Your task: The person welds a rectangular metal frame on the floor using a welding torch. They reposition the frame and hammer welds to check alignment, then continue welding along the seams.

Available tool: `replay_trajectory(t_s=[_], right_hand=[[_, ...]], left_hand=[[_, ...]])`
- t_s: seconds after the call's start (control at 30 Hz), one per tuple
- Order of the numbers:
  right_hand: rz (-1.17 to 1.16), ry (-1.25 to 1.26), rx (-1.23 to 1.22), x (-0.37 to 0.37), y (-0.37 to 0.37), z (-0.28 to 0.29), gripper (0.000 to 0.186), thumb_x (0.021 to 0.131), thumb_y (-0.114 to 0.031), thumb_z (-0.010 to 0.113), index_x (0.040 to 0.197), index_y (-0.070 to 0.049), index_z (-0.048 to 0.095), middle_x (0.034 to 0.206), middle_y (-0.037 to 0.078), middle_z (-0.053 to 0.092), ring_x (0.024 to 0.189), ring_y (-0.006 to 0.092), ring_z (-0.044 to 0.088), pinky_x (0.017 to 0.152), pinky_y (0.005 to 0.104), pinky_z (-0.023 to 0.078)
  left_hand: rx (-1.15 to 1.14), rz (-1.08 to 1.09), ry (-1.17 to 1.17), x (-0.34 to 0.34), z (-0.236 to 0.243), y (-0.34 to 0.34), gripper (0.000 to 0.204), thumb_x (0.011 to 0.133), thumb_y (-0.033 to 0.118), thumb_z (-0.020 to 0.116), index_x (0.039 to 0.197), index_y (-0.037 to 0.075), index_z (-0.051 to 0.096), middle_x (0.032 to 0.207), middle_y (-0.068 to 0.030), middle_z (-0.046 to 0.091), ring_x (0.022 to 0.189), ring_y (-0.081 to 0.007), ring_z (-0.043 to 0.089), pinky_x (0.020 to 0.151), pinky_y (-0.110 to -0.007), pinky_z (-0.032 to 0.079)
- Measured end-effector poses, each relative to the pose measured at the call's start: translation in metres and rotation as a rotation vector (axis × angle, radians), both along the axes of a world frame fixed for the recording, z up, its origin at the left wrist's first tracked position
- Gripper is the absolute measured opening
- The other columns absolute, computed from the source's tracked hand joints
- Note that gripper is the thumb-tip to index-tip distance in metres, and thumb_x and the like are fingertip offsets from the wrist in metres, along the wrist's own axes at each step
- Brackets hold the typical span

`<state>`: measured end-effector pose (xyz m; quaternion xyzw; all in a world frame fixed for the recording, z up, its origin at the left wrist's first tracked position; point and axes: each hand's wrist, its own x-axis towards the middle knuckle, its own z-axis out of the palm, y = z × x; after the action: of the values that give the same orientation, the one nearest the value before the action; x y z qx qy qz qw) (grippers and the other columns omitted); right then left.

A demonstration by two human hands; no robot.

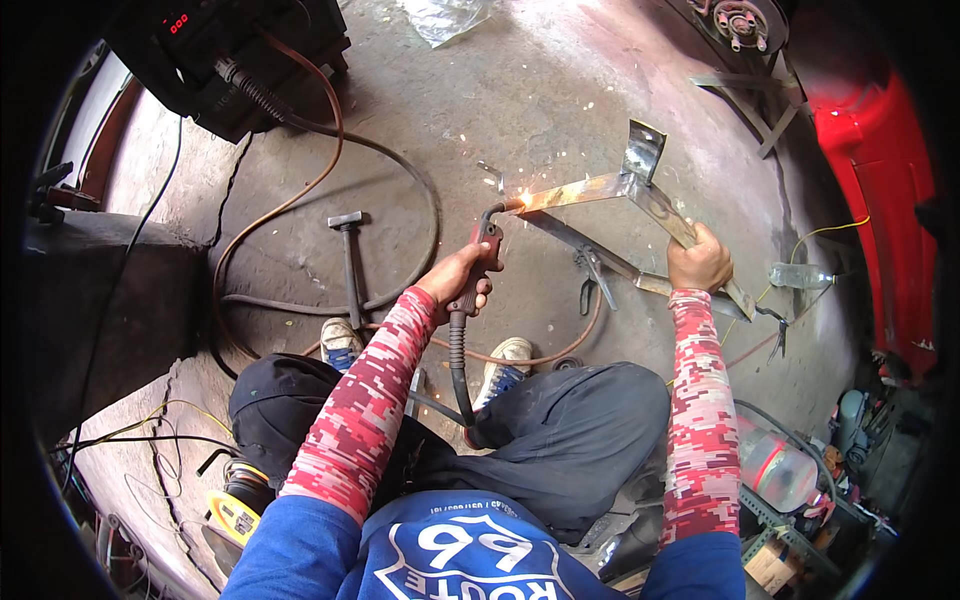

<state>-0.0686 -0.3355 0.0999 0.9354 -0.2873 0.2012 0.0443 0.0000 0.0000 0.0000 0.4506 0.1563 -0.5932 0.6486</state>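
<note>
My left hand (455,275) is closed round the red-and-black handle of a welding torch (480,250); its bent neck meets a bright glow with small sparks at one end of a flat steel bracket (580,193). My right hand (698,260) grips the bracket's lower arm, which angles down to the right from a corner with an upright bent plate (644,145). A long steel bar (590,244) runs behind the work and under my right hand. Pliers (590,275) lie just below that bar; a hammer (346,260) rests on the concrete to the left.
A black welding machine (175,70) with looping hoses stands top left, above a dark steel block (120,310). At right are a red car panel (870,180), a wheel hub (740,25), a small bottle (800,275) and a large plastic bottle (770,470). A reel (235,505) lies lower left.
</note>
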Motion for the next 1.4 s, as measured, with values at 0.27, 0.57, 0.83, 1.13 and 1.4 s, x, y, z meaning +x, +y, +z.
replay_trajectory(t_s=[0.27, 0.57, 0.83, 1.13, 1.4], right_hand=[[0.000, 0.027, 0.015, -0.005, 0.003, 0.001, 0.020, 0.069, -0.029, 0.073, 0.085, -0.017, 0.076, 0.079, 0.013, 0.069, 0.072, 0.0382, 0.064, 0.064, 0.0481, 0.048], [0.024, 0.015, 0.011, -0.005, 0.000, 0.001, 0.021, 0.069, -0.029, 0.073, 0.086, -0.017, 0.076, 0.081, 0.013, 0.069, 0.073, 0.0375, 0.065, 0.065, 0.0479, 0.048], [0.026, 0.012, -0.007, -0.003, -0.001, 0.000, 0.021, 0.068, -0.028, 0.072, 0.085, -0.016, 0.076, 0.080, 0.012, 0.069, 0.073, 0.0369, 0.065, 0.065, 0.0472, 0.049], [0.001, 0.009, -0.024, 0.001, 0.002, 0.001, 0.019, 0.067, -0.027, 0.072, 0.083, -0.016, 0.075, 0.079, 0.012, 0.069, 0.073, 0.0369, 0.064, 0.065, 0.0473, 0.048], [0.023, -0.017, -0.019, 0.001, 0.003, 0.003, 0.017, 0.069, -0.029, 0.073, 0.080, -0.016, 0.074, 0.077, 0.013, 0.068, 0.071, 0.0382, 0.063, 0.063, 0.0487, 0.047]], left_hand=[[0.029, 0.045, 0.038, -0.010, 0.002, 0.006, 0.044, 0.097, 0.047, 0.041, 0.108, 0.008, 0.060, 0.057, 0.0025, 0.052, 0.042, -0.0124, 0.052, 0.040, -0.025, 0.043], [0.043, 0.020, 0.056, -0.008, 0.005, 0.003, 0.042, 0.097, 0.048, 0.043, 0.104, 0.010, 0.059, 0.057, 0.0027, 0.051, 0.042, -0.0126, 0.052, 0.040, -0.026, 0.041], [0.090, -0.016, -0.013, -0.008, 0.006, -0.004, 0.043, 0.096, 0.050, 0.044, 0.106, 0.009, 0.056, 0.061, 0.0014, 0.052, 0.044, -0.0132, 0.053, 0.039, -0.026, 0.041], [0.067, -0.013, -0.039, -0.008, 0.006, -0.006, 0.044, 0.096, 0.050, 0.045, 0.107, 0.008, 0.053, 0.065, -0.0003, 0.053, 0.046, -0.0139, 0.054, 0.040, -0.027, 0.041], [0.073, -0.014, -0.046, -0.007, 0.011, -0.007, 0.043, 0.095, 0.048, 0.046, 0.107, 0.008, 0.053, 0.065, -0.0006, 0.053, 0.046, -0.0144, 0.053, 0.040, -0.027, 0.041]])
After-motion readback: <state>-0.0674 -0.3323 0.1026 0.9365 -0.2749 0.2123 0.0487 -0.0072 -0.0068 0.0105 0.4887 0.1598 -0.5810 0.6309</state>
